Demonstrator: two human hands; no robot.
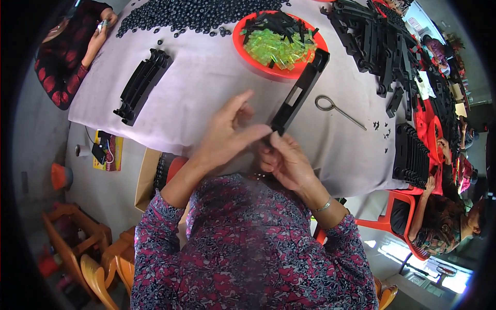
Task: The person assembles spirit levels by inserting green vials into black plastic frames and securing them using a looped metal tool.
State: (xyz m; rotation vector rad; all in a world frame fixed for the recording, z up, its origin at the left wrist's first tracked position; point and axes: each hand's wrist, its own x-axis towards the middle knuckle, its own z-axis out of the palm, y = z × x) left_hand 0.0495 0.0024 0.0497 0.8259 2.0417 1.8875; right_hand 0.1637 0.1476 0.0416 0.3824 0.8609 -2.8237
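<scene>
My right hand pinches the lower end of a long black plastic piece with a slot in its middle. The piece slants up and to the right, its far end in front of the red bowl. To its left is my left hand, fingers apart and a little blurred. The left thumb reaches to the lower end of the piece; whether it touches cannot be told. The red bowl holds translucent yellow-green pieces and black strips. Right of the held piece lies a metal rod with a ring end.
Several similar black pieces lie together at the left. Small round black parts cover the far edge. Black plastic parts pile up at the right, above a neat row. Other people sit at left and right; a red chair stands at right.
</scene>
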